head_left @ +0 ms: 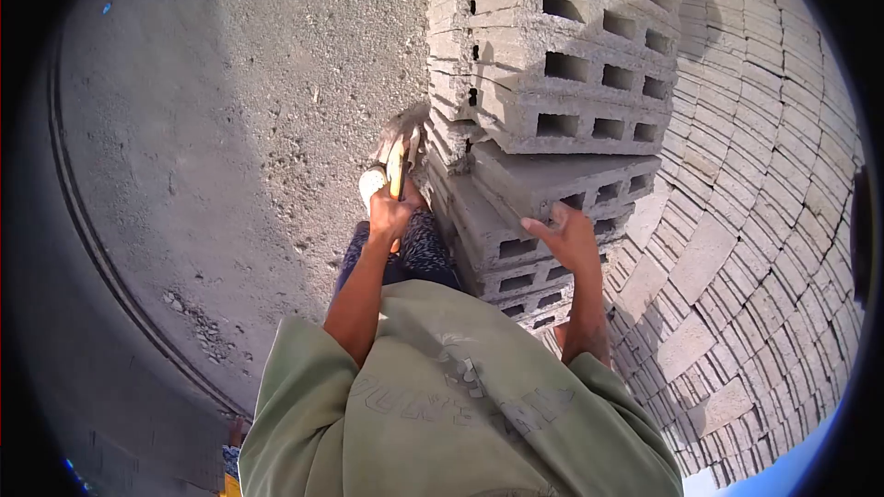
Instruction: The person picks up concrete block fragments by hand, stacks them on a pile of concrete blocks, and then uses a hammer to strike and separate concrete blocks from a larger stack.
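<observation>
My left hand (390, 217) is closed round the handle of a trowel (398, 166), whose blade, dusted grey, points away from me beside the block stack. My right hand (568, 237) rests at the near edge of a hollow concrete block (552, 175), thumb and fingers spread apart. That block lies slightly askew on top of a lower part of the stack (488, 230). Behind it rises a taller pile of hollow blocks (589, 37), their rectangular holes facing right.
Gritty ground (276, 83) spreads to the left, with small rubble (207, 336) and a long dark line (101, 271) curving along it. Rows of tightly stacked blocks (755, 221) fill the right side. Another person's clothing may show at the lower left edge.
</observation>
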A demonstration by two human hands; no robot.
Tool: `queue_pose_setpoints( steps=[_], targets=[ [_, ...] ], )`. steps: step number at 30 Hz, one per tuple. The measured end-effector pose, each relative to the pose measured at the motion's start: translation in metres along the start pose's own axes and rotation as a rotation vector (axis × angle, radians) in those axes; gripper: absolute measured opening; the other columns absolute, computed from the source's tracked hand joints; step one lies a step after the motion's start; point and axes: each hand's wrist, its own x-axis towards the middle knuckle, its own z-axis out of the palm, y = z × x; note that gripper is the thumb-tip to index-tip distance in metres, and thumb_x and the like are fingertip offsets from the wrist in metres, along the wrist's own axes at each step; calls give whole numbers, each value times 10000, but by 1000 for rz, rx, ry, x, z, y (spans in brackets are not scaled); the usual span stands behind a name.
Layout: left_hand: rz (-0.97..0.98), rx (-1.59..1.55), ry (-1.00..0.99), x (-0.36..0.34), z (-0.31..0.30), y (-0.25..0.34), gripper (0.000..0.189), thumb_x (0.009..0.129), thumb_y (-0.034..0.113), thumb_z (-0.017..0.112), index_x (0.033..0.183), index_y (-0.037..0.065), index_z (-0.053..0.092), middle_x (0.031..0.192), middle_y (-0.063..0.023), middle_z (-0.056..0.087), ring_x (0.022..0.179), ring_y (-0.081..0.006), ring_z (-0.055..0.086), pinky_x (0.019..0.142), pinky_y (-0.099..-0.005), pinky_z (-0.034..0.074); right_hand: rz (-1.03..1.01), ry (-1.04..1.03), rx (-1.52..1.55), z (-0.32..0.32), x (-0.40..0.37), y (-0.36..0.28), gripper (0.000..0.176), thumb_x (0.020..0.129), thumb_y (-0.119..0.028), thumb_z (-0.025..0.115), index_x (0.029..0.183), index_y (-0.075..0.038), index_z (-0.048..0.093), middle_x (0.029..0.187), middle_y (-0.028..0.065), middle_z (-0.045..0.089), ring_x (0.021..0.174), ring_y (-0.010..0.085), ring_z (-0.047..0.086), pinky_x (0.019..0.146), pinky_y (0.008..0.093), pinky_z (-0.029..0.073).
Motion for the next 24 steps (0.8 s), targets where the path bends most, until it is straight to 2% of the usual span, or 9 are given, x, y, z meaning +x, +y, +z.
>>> queue_pose_setpoints(
  steps=[1, 3, 5, 10, 14, 17, 18, 19, 24],
  targets=[
    [21, -64, 29, -10, -17, 9, 120, 672, 70, 609, 703, -11, 526, 600, -90, 554, 553, -185, 532, 538, -329, 444, -9, 11, 13, -12, 4, -10, 501, 608, -370, 779, 653, 75, 554, 581, 127, 574, 510, 250, 518, 533, 333, 431],
    [61, -119, 60, -21, -46, 36, 116, 670, 55, 602, 633, 14, 499, 548, -41, 503, 516, -110, 476, 501, -300, 416, -199, 544, 30, -24, 15, -35, 538, 645, -413, 746, 744, 95, 602, 665, 164, 621, 648, 321, 587, 645, 364, 465],
    [61, -255, 47, -28, -63, 68, 178, 681, 59, 596, 568, 41, 460, 507, 16, 437, 489, -58, 399, 461, -257, 367, -270, 618, -1, -10, 64, -46, 605, 629, -505, 717, 757, 79, 622, 675, 174, 626, 722, 348, 597, 726, 408, 449],
    [354, -393, 82, -11, -83, 113, 170, 725, -2, 617, 692, 46, 457, 638, -24, 488, 561, -110, 550, 507, -239, 457, 32, 345, -149, 35, 122, -45, 560, 567, -503, 693, 675, 43, 625, 625, 178, 615, 695, 351, 593, 806, 417, 401],
    [497, -481, 134, 7, -73, 106, 194, 709, -43, 641, 712, 50, 470, 690, -20, 482, 638, -81, 495, 582, -266, 443, 40, 307, -50, -7, 90, -33, 443, 558, -361, 741, 569, 41, 556, 494, 142, 550, 488, 279, 544, 541, 359, 426],
    [109, -938, -32, 31, -10, 41, 194, 769, -96, 586, 726, 49, 464, 644, 1, 463, 639, -48, 479, 571, -225, 418, 93, 295, 203, -23, 76, -31, 431, 563, -288, 774, 520, 32, 488, 469, 100, 513, 430, 179, 477, 433, 308, 372],
    [193, -124, -44, 47, 17, 22, 201, 740, 179, 619, 736, -8, 544, 650, -82, 558, 594, -222, 568, 629, -335, 491, 135, 265, 192, -24, 76, -34, 441, 571, -279, 778, 510, 25, 465, 464, 88, 499, 440, 152, 459, 437, 293, 367],
    [-66, 123, -178, 55, 11, 59, 284, 689, 221, 639, 806, -33, 591, 749, -169, 619, 696, -305, 609, 686, -355, 496, 167, 240, 184, -25, 78, -38, 453, 578, -270, 782, 501, 18, 441, 460, 76, 485, 450, 126, 441, 440, 279, 363],
    [-77, 36, -82, 86, 8, 51, 192, 669, 104, 594, 816, -19, 596, 664, -157, 617, 635, -277, 614, 606, -349, 474, 40, 253, 266, -22, 66, -42, 407, 599, -266, 780, 622, 81, 569, 526, 112, 551, 493, 170, 503, 516, 306, 411]
  ],
)
